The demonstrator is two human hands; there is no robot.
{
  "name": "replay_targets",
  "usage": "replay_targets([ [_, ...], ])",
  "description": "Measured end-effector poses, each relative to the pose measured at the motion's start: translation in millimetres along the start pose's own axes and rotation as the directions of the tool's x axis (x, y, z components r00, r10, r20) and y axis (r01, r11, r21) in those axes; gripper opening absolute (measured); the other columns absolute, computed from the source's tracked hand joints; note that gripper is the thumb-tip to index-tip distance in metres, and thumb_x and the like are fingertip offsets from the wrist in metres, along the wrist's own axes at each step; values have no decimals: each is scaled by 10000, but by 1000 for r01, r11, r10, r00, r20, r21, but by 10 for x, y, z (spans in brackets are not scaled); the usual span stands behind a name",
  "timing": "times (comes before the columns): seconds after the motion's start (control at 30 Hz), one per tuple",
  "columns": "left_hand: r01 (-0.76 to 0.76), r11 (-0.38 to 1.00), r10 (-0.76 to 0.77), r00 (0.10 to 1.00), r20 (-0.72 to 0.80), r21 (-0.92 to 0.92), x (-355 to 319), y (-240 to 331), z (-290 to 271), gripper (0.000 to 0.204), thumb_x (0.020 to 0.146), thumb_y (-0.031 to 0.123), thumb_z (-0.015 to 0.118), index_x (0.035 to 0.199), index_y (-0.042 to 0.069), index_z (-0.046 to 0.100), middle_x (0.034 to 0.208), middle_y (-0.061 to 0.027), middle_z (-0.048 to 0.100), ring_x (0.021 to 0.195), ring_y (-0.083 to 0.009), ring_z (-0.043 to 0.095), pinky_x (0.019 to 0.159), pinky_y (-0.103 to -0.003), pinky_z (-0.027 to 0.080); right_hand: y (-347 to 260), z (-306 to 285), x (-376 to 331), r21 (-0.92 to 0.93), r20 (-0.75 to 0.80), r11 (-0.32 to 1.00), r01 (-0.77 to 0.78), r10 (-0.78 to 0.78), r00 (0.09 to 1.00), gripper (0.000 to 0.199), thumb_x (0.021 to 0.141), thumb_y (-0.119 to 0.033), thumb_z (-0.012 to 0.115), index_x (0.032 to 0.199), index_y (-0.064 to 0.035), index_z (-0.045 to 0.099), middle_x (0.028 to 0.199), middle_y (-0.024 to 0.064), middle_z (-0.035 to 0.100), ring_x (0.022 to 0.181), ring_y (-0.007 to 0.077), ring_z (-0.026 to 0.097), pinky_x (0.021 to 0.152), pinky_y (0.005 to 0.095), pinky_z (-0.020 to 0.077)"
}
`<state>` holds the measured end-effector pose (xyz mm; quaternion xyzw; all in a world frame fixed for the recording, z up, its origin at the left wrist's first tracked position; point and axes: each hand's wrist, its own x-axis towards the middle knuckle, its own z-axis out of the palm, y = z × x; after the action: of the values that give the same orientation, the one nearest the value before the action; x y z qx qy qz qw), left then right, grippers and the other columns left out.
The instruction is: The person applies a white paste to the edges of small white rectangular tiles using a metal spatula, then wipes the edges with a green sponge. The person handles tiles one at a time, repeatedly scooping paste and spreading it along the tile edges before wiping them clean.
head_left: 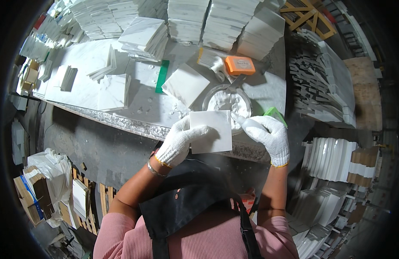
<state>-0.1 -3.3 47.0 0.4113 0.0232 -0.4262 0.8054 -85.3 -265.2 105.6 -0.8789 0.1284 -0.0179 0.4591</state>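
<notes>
My left hand [181, 140], in a white knit glove, grips a square white marble tile [211, 140] by its left side, thumb across the face. My gloved right hand [273, 137] is closed around a pale grey hand tool [252, 124], its narrow end pointing at the bowl; its exact kind is unclear. Just beyond the tile stands a round bowl [204, 103] of white paste [227, 102], with a metal scraper [236, 83] leaning at its far rim. Right behind my right hand is a bright green piece [275, 115], partly hidden. Another marble tile [185, 85] lies left of the bowl.
Behind the bowl are an orange box [240, 65] and a crumpled white glove [218, 68]. A green strip [162, 77] lies on the marble-topped table [141, 93]. Tall tile stacks [225, 23] line the back; more stacks [326, 159] stand right. A wooden pallet [88, 211] is at lower left.
</notes>
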Motion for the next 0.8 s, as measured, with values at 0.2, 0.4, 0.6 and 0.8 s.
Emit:
replay_targets([
  [0.2,-36,999,35,999,6,26,7,-25,-7,395,946,113,670,1304,-37,594,1120,-106,715,985,-170,676,910,-304,519,-22,-4,5,20,-14,1000,2,-2,1000,297,796,-141,817,1041,11,748,958,138,743,871,234,715,786,339,547],
  [0.4,-6,999,6,1000,11,32,-7,6,9,391,944,105,666,1298,-41,589,1128,-111,707,997,-178,675,912,-316,526,-4,10,17,32,13,999,-24,23,1000,307,807,-133,808,1068,15,746,964,139,746,873,222,716,787,331,547],
  [0.6,9,1000,-9,1000,8,16,-18,38,26,367,939,85,654,1276,-44,585,1131,-115,695,1014,-191,675,918,-330,537,-44,-2,15,120,-12,991,-62,64,998,310,824,-127,801,1088,22,742,962,98,731,863,163,690,764,297,532],
  [0.8,1,1000,0,1000,-11,25,24,-1,-25,386,932,77,651,1291,-50,589,1134,-126,702,1025,-197,674,927,-329,527,148,-150,103,218,-186,968,-124,166,969,318,876,-147,761,1130,36,705,973,47,706,802,79,618,721,251,507],
])
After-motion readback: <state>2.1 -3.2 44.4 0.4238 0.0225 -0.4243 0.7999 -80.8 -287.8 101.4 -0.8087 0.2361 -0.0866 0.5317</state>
